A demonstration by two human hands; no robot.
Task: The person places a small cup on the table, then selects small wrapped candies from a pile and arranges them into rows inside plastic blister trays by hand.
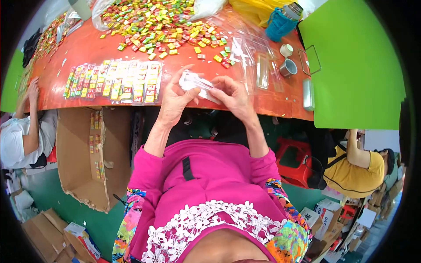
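Over the front edge of the red table, both my hands are closed on a shiny white and clear plastic piece (pixel 195 83); its exact kind is hard to make out. My left hand (pixel 175 97) pinches its left side with the thumb across the front. At its right end, my right hand (pixel 233 96) grips it between thumb and fingers. Left of my hands lie rows of small yellow, red and green boxes (pixel 115 87) set in clear packs. Behind them spreads a big loose heap of the same little boxes (pixel 162 26).
Clear plastic trays (pixel 262 72) lie at the right of the red table (pixel 280 103). Beyond them stand a flask in a blue cover (pixel 283 24) and a metal cup (pixel 288 68). A cardboard box (pixel 81 162) stands below on the left. People sit at both sides.
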